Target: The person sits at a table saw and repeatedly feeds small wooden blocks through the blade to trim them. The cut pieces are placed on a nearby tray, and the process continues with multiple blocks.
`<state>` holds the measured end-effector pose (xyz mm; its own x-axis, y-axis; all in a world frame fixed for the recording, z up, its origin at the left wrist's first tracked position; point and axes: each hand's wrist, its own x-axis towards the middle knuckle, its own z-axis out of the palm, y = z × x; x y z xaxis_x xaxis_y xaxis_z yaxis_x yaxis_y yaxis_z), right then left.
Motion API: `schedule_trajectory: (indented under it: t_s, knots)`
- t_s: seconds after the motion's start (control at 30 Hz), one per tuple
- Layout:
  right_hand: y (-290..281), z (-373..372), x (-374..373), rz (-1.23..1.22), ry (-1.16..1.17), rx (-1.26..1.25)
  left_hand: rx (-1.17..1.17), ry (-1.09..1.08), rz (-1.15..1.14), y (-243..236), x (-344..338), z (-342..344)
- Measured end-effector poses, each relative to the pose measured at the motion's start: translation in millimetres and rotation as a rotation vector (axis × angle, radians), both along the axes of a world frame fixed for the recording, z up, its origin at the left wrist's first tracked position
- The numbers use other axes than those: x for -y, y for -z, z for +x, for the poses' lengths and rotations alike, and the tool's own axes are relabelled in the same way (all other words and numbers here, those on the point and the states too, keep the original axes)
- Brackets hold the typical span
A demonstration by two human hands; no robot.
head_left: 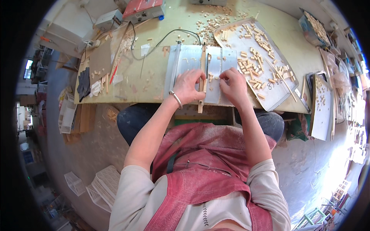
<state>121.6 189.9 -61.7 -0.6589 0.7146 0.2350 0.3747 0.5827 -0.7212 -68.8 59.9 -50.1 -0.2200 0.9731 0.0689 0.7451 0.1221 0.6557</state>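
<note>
Evidently, both forearms stretch forward, hands over the metal plate. The left hand curls against the wooden strip, thumb and fingers partly apart; whether it grips, I cannot tell. The right hand bunches its fingers narrowly, contents hidden. Straight and pale, the strip crosses the plate, its near end overhanging the worktop.

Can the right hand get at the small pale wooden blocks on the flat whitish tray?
Probably yes: the right hand is close beside the flat whitish tray, and nothing visible bars the nearest pale wooden blocks.
</note>
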Motion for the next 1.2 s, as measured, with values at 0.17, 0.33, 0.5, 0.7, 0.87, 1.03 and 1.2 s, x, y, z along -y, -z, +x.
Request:
schedule_trajectory:
  t_s: [0.17,0.33,0.5,0.7,0.87,1.03,1.2]
  knots:
    - [13.2,24.1,15.5,0.031,0.205,0.008,0.024,-0.002,0.013,3.6,3.7,2.2]
    - [16.0,24.8,21.5,0.004,0.211,-0.055,0.034,0.011,0.017,0.4,2.8,1.4]
    - [2.4,5.8,24.0,0.121,0.039,-0.107,-0.002,0.002,0.052,1.0,5.0,2.1]
    - [6.8,-2.9,22.6,0.155,-0.041,-0.078,-0.002,-0.006,0.048,0.1,6.0,3.0]
    - [16.3,2.3,15.9,0.167,0.003,-0.067,0.019,-0.002,0.013,1.1,5.3,3.6]
    - [13.2,-1.5,18.5,0.122,0.011,-0.087,-0.009,0.002,-0.018,-1.6,4.3,1.8]
    - [10.8,-6.3,19.0,0.182,-0.01,-0.092,-0.005,0.0,-0.011,-0.2,4.5,1.8]
